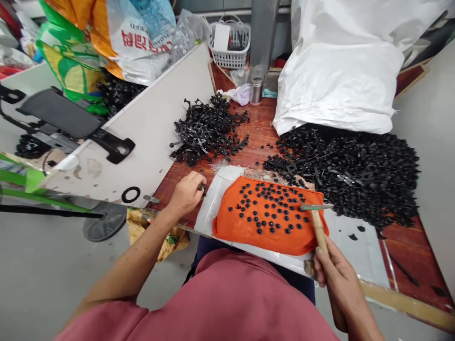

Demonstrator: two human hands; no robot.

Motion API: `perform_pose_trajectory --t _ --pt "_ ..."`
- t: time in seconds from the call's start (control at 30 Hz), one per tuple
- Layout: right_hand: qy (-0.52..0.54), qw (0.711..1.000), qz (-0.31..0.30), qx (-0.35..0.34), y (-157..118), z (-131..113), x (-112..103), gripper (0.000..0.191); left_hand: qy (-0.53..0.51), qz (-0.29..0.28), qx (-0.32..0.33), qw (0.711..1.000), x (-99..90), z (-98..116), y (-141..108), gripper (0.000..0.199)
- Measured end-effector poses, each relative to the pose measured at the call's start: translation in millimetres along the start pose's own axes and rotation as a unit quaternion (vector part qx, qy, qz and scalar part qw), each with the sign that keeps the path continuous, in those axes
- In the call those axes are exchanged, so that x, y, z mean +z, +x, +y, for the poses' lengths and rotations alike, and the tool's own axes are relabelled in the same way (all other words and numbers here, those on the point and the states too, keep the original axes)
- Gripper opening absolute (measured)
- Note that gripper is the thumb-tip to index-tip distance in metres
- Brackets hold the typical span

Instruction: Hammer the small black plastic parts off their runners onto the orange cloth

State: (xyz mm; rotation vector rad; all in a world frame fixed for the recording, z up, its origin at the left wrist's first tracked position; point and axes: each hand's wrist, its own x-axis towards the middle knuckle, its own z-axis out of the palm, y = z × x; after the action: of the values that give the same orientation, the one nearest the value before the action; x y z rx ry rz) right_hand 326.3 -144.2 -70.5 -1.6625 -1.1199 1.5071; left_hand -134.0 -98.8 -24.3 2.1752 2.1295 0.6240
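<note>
My right hand (336,270) is wrapped round the wooden handle of a hammer (320,232). The hammer's narrow metal head lies over the right side of an orange cloth (231,227). Many small round black plastic pieces (272,223) are scattered on that cloth, which rests on a pale board (209,208). To the left of the cloth, my left hand (188,192) is closed over the tabletop. Something small and dark shows at its fingertips, too small to name.
Black plastic parts form a heap (206,128) at the back left and a bigger heap (348,170) at the right. A white sack (334,80) stands behind the right heap. At the back are a metal flask (256,87) and a white basket (231,57). A low white partition (156,109) borders the left.
</note>
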Motion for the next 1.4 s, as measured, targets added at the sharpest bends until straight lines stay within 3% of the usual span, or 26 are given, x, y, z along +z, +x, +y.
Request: perform_pose_trajectory --t 0.1,0.17,0.23,0.3,0.4,0.5,0.6,0.77,0.9,0.97,1.03,1.17,1.27,1.4 --pt "-0.002 1.000 0.012 0.004 -1 -2 1 0.083 -0.067 0.148 -0.065 0.985 -15.6 -19 -4 0.011" --pt "-0.005 1.000 0.014 0.005 -2 -4 2 0.085 -0.111 0.200 -0.130 0.965 -24.6 -32 -6 0.010" --pt "-0.009 1.000 0.014 0.003 -2 -6 3 0.085 -0.164 0.197 -0.210 0.944 -30.6 -46 -9 0.013" --pt "-0.008 1.000 0.014 0.002 -2 -6 3 0.084 -0.159 0.160 -0.263 0.938 -33.7 -58 -13 0.020" --pt "-0.001 1.000 0.011 0.007 -1 -4 3 0.085 0.025 0.079 -0.235 0.968 -33.6 -63 -16 0.023" --pt "0.008 1.000 0.014 0.010 0 -1 2 0.087 0.182 -0.001 -0.151 0.972 -24.6 -48 -9 0.025" --pt "0.005 1.000 0.024 0.009 0 -1 3 0.087 0.200 -0.063 -0.084 0.974 -4.0 -23 8 0.028" --pt "0.002 1.000 0.023 -0.006 -4 -8 7 0.081 0.129 -0.146 -0.104 0.975 25.4 -4 29 0.022" --pt "0.008 1.000 0.007 -0.005 -3 -8 5 0.081 0.029 -0.140 -0.092 0.985 18.4 11 17 0.017" --pt "0.006 1.000 0.001 -0.006 -1 -5 3 0.082 -0.080 -0.160 -0.069 0.982 10.7 33 5 0.015" --pt "0.003 1.000 -0.001 -0.010 0 -3 1 0.082 -0.157 -0.220 -0.034 0.962 7.9 61 -9 0.015" --pt "0.002 1.000 -0.003 -0.016 0 -3 1 0.081 -0.129 -0.305 0.029 0.943 22.0 106 -27 0.014" --pt "0.002 1.000 0.001 -0.019 -2 -6 2 0.080 -0.055 -0.293 0.028 0.954 31.6 112 -31 0.016" --pt "-0.003 1.000 0.006 -0.016 -2 -8 3 0.082 -0.038 -0.198 -0.019 0.979 26.9 101 -27 0.020"
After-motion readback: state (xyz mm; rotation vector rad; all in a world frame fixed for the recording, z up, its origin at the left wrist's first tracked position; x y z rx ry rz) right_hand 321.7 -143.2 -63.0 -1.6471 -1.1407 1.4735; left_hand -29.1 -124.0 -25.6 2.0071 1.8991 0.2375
